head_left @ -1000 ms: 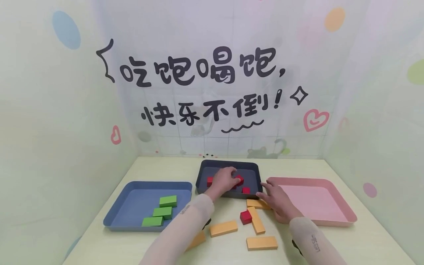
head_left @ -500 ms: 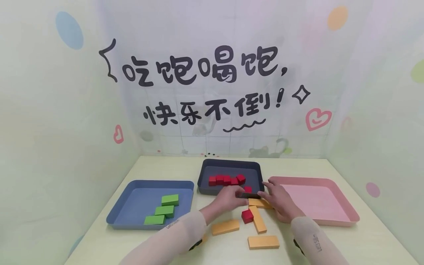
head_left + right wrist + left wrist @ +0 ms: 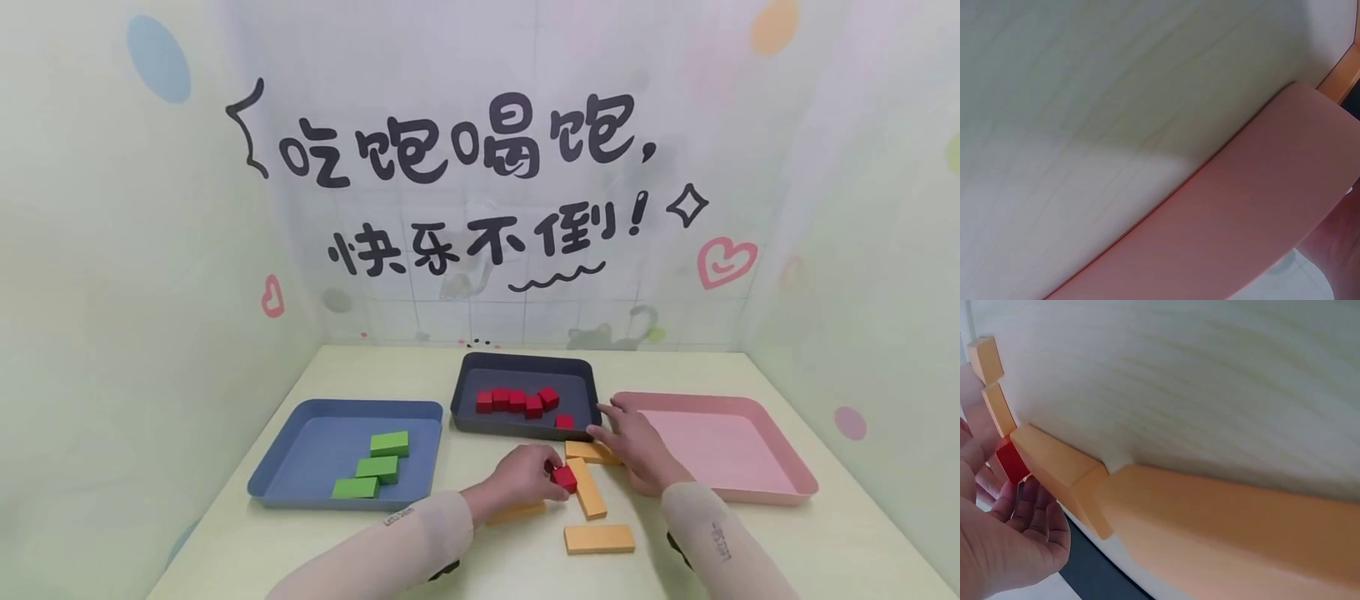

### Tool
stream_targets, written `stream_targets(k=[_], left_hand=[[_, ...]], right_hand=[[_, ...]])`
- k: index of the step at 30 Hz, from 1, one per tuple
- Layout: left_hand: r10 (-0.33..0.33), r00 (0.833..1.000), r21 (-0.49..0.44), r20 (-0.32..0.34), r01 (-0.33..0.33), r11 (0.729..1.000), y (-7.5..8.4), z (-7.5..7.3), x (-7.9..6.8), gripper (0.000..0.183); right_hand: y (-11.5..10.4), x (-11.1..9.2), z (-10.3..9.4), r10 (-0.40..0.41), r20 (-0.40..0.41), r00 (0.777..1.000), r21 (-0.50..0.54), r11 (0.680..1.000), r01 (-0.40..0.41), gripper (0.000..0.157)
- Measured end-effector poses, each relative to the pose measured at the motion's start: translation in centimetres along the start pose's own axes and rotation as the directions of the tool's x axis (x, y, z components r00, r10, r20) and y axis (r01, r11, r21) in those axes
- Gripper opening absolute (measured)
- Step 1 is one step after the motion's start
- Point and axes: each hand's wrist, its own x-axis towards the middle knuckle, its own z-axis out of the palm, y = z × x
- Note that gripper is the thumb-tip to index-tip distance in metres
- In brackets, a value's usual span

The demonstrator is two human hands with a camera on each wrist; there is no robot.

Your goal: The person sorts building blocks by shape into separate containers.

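My left hand pinches a red cube between thumb and fingers, low over the table. In the left wrist view, curled fingers of the left hand reach the red cube, which sits against an orange block. My right hand has its fingers loosely extended at the front right corner of the dark tray, beside the pink tray. Several red cubes lie inside the dark tray. The right wrist view mostly shows the pink tray's wall.
Orange blocks lie on the table: one in front, one beside the held cube, one near the dark tray, one partly under the left hand. The blue tray at left holds three green blocks.
My left hand has moved out of the dark tray, back toward me, and onto the red cube lying among the orange blocks. The right hand has stayed about where it was.
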Motion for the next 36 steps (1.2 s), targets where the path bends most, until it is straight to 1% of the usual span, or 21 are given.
stream_targets(k=[4,5,8,11,13,17,21,25,29,33,36], left_hand=[[0.015,1.000,0.041,-0.012,-0.015,0.999,0.0,0.3,0.1,0.030],[0.019,1.000,0.047,-0.016,-0.018,0.999,0.0,0.3,0.2,0.028],[0.022,1.000,0.055,-0.021,-0.020,0.998,0.0,0.2,0.2,0.026],[0.014,1.000,0.036,-0.022,-0.013,0.999,0.0,-0.1,0.1,0.026],[-0.007,1.000,0.001,-0.014,0.007,1.000,-0.1,-0.4,0.0,0.027],[-0.023,1.000,-0.054,-0.014,0.023,0.998,0.0,-1.5,0.0,0.029],[0.022,0.998,-0.017,-0.060,-0.023,1.000,0.0,-3.0,0.5,0.028],[0.050,0.993,0.010,-0.104,-0.049,0.999,-0.2,-4.4,1.1,0.028],[0.061,0.989,0.006,-0.137,-0.061,0.998,-0.8,-5.4,1.7,0.029],[0.045,0.985,0.018,-0.166,-0.043,0.999,-1.8,-6.3,2.4,0.030],[0.027,0.982,0.027,-0.185,-0.023,0.999,-2.5,-7.1,2.9,0.030]], right_hand=[[0.0,0.0,0.0,-0.025,-0.003,1.000,-0.017,1.000,0.025,0.071],[0.0,-0.1,-0.1,-0.038,-0.004,0.999,-0.027,0.999,0.038,0.071],[-0.1,0.0,-0.1,-0.043,-0.008,0.999,-0.023,0.999,0.043,0.070],[-0.1,0.0,-0.3,-0.040,-0.008,0.999,-0.024,0.999,0.040,0.070],[-0.1,0.0,-0.3,-0.026,-0.003,1.000,-0.012,1.000,0.026,0.069],[-0.1,0.0,-0.3,-0.013,0.002,1.000,-0.004,1.000,0.013,0.070],[-0.1,0.1,-0.2,-0.018,0.001,1.000,0.008,1.000,0.018,0.069],[-0.1,0.1,-0.2,-0.032,0.002,0.999,0.002,0.999,0.032,0.069],[-0.1,0.1,-0.2,-0.050,-0.004,0.999,-0.019,0.999,0.050,0.070],[-0.1,0.0,-0.2,-0.055,-0.009,0.998,-0.005,0.998,0.055,0.069],[-0.1,0.0,-0.2,-0.039,-0.005,0.999,0.015,0.999,0.039,0.070]])
